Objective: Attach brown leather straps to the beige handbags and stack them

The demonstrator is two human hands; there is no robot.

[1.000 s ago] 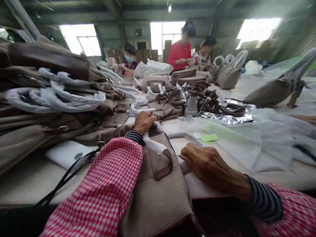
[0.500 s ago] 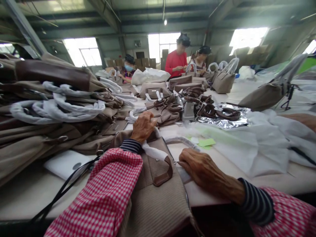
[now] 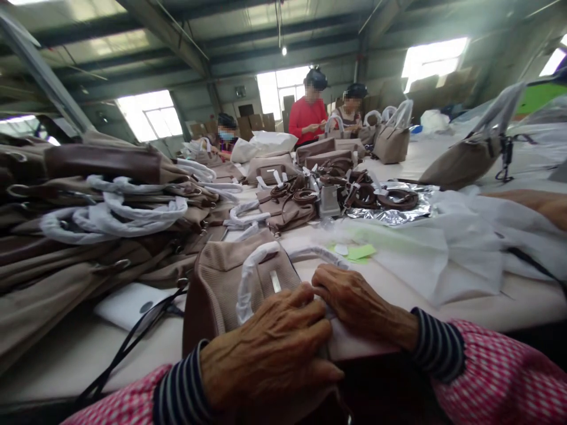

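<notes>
A taupe ribbed handbag [image 3: 224,274] with brown side trim lies in front of me. White wrapping covers its handle [image 3: 247,277], and a small metal plate [image 3: 276,281] shows on its face. My left hand [image 3: 274,342] lies over the near part of the bag, fingers curled round its edge and hiding it. Beside it, my right hand [image 3: 358,301] is closed in a pinch at the bag's zipped opening; what sits between its fingertips is hidden. The fingers of both hands almost meet. Behind the right hand runs the second wrapped handle [image 3: 321,252].
Stacked handbags [image 3: 101,165] rise on the left, near a white packet [image 3: 128,304] and black cords [image 3: 119,348]. Coiled brown straps [image 3: 398,199] lie on silver foil ahead. Thin white sheets [image 3: 411,254] and green paper slips [image 3: 361,252] are rightward. Several people work beyond.
My left hand has left the far handle area and come back toward me, down to the bag's edge beside my right hand. The right hand stays near the zip. The bag has turned.
</notes>
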